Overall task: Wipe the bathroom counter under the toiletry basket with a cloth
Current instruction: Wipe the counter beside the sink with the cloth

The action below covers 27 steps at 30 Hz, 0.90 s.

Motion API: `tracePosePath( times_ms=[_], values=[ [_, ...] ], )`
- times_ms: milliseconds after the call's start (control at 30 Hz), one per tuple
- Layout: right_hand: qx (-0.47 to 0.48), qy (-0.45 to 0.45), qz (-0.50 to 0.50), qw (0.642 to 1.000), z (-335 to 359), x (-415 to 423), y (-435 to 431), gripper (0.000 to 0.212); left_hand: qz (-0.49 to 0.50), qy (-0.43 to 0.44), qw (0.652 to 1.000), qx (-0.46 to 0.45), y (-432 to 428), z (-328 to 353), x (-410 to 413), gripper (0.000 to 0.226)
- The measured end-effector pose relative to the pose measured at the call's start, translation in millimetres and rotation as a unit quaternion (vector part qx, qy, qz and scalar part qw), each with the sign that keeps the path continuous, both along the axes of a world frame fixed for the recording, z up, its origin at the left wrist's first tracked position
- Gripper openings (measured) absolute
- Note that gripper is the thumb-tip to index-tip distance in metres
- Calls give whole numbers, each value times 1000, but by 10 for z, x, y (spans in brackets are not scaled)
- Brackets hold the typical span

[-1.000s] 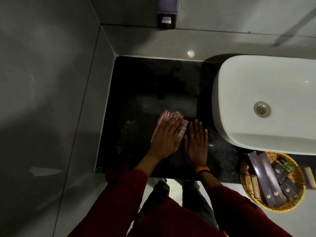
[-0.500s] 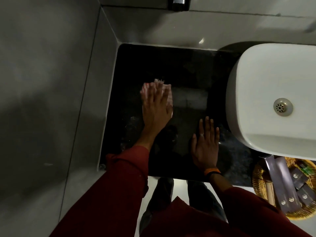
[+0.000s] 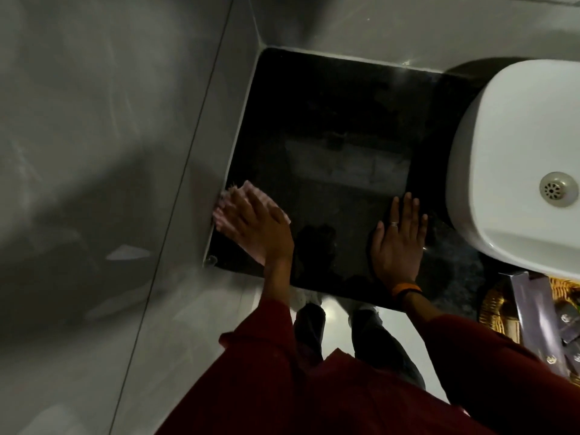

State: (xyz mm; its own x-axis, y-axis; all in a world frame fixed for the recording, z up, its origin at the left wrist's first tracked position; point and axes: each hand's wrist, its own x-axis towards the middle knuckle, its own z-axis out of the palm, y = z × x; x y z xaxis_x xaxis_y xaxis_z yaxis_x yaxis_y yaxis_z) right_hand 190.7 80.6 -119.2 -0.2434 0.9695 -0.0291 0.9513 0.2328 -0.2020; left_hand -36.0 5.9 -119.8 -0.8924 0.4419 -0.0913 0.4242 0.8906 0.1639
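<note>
A pink cloth (image 3: 249,187) lies flat on the black counter (image 3: 329,120), right at its left edge against the grey wall. My left hand (image 3: 257,227) presses down on the cloth with fingers spread and covers most of it. My right hand (image 3: 397,243) rests palm-down on the bare counter near the front edge, holding nothing, a ring on one finger. The woven toiletry basket (image 3: 492,309) with dark packets sits at the lower right, off the dark slab, partly cut off by the frame.
A white basin (image 3: 508,152) with a metal drain (image 3: 558,189) stands on the counter's right side, close to my right hand. Grey tiled walls (image 3: 110,152) enclose the counter on the left and at the back. My legs and the floor show below the counter's front edge.
My left hand has slid the cloth from the counter's middle to the left and nearer, up to the wall. My right hand has stayed flat on the counter.
</note>
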Motion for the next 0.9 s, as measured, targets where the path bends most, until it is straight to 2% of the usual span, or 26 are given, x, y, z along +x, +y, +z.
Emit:
tracePosePath(
  times_ms=[167,333,600,800,833,900],
  values=[
    [3,2,4,1000,-32,8,-18,62,60,-28,998,-8,-441,15,237,63],
    [4,5,4,1000,-52,22,6,62,118,-62,991,32,-658,18,563,60],
    [-20,54,11,998,-1,35,13,61,19,-106,994,7,-558,247,1308,73],
    [-58,243,-34,968,243,87,-104,44,-81,-175,981,-17,-341,629,1899,77],
    [-51,252,-50,965,299,105,-197,41,-93,-188,978,-19,-355,671,1881,80],
    [-32,230,-83,969,395,135,-462,34,-112,-200,972,-43,-410,735,1695,100]
  ],
)
